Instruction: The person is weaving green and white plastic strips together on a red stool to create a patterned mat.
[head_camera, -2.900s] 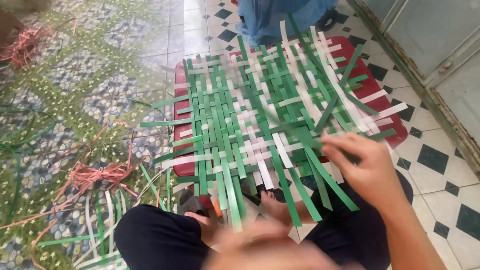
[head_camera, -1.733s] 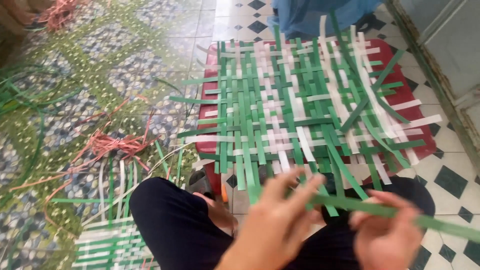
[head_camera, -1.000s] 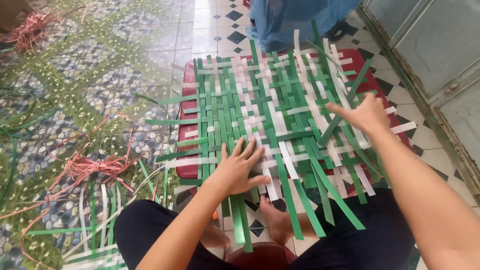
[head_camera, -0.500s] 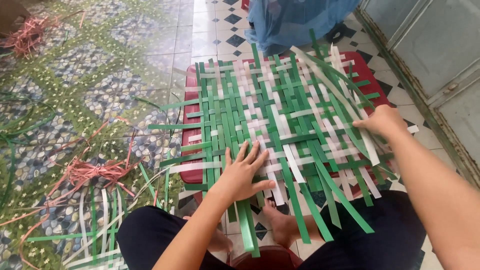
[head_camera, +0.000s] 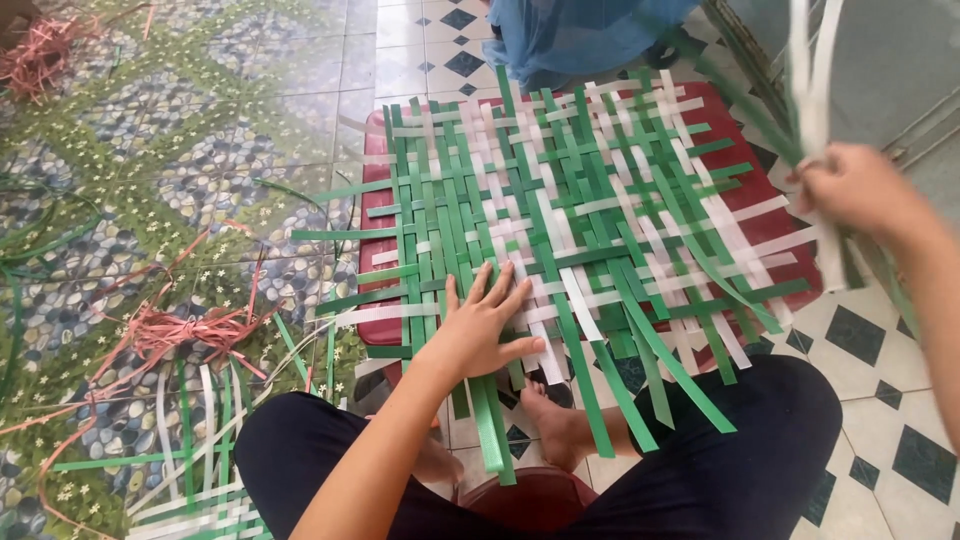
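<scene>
The left hand (head_camera: 480, 330) lies flat, palm down, on the near edge of a woven mat of flat green and white plastic strips (head_camera: 570, 220), its fingers (head_camera: 497, 287) spread wide and pressing the weave rather than gripping anything. The mat rests on a low red cushioned surface (head_camera: 378, 215) set on the tiled floor (head_camera: 400, 60), with loose strip ends hanging over the near side above the person's bare foot (head_camera: 550, 425) and dark trouser legs (head_camera: 720, 470). The right hand (head_camera: 855, 190) is raised at the mat's right edge, its fingers closed around a bundle of long white and green strips (head_camera: 812, 60) that rise out of the top of the view. Left of the mat, a tangle of pink strips (head_camera: 185, 330) and loose green and white strips (head_camera: 190, 460) lie on the patterned floor covering (head_camera: 150, 160). A blue cloth bundle (head_camera: 570, 35) sits beyond the mat's far edge.
</scene>
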